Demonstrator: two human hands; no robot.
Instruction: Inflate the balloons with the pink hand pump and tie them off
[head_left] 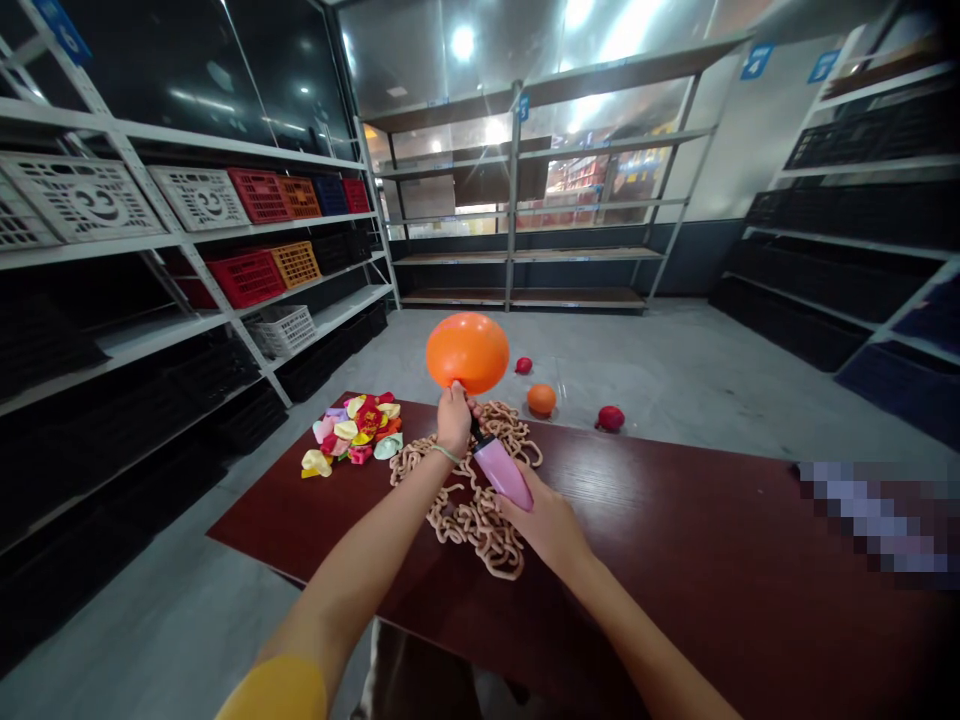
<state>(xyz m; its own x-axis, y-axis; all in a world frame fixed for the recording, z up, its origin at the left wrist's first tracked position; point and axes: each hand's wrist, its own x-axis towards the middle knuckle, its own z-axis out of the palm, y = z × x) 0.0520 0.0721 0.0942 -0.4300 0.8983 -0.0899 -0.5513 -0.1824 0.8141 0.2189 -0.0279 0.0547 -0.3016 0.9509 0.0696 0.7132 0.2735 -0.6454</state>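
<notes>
My left hand (453,418) pinches the neck of a blown-up orange balloon (467,352), which rises above its fingers over the table's far edge. Wrapped round a pink hand pump (504,474) is my right hand (551,525). The pump's dark nozzle end points up toward the balloon; whether it sits in the neck is hidden behind my left hand. Beneath both hands lies a tangled heap of tan, rope-like coils (480,535). To the left, a pile of flat balloons (360,430) in several colours rests on the table.
The dark red table (660,530) stretches to the right, where a blurred patch (877,520) covers something. On the floor beyond lie an orange balloon (541,400) and two red ones (610,418). Shelves with crates (255,195) line the left; a metal rack (514,200) stands behind.
</notes>
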